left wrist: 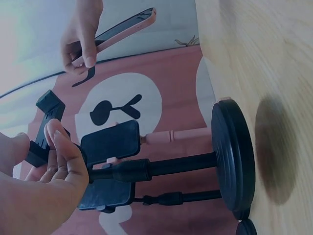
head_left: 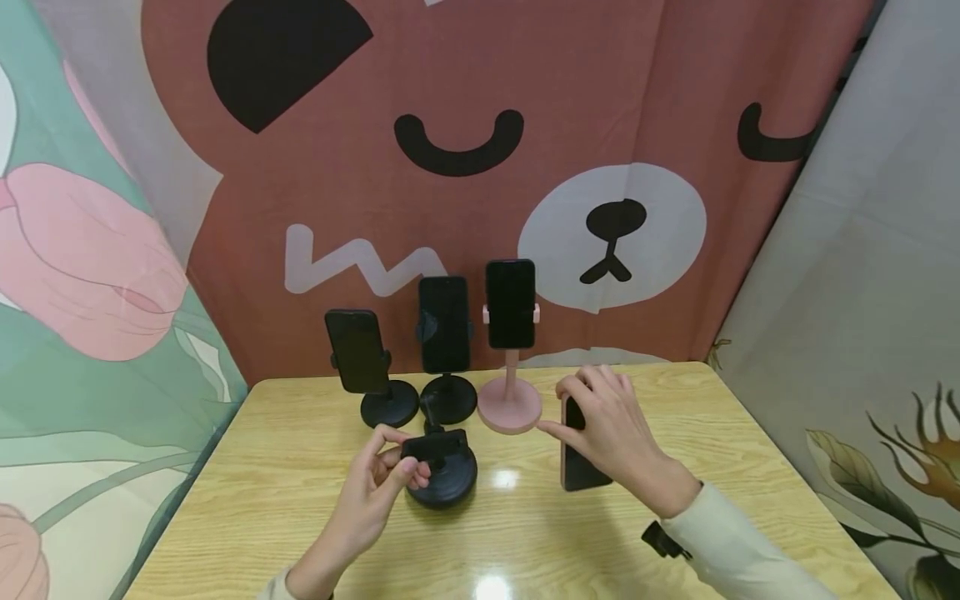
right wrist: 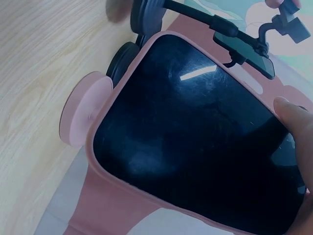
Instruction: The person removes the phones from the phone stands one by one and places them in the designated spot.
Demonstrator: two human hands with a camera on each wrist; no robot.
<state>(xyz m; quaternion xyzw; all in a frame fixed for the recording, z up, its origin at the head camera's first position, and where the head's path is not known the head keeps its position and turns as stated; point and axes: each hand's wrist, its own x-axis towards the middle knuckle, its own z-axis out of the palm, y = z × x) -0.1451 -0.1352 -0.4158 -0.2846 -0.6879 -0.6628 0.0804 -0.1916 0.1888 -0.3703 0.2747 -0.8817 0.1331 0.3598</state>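
My left hand (head_left: 372, 490) pinches the clamp head of a black phone stand (head_left: 448, 485), with thumb and fingers around the holder. In the left wrist view its round base (left wrist: 230, 156) seems raised off the wood, with a shadow beside it. No phone sits in this clamp. Over to the right, my right hand (head_left: 613, 427) grips a smartphone (head_left: 582, 468) by its edges near the top. The phone has a pink case and a dark screen (right wrist: 195, 132), and it is held tilted above the table.
Behind stand a pink phone stand (head_left: 509, 406) and two black phone stands, one in the middle (head_left: 450, 400) and one at left (head_left: 390, 406), each bearing a phone. A bear-patterned curtain (head_left: 600, 92) hangs at the back edge of the wooden table (head_left: 300, 475).
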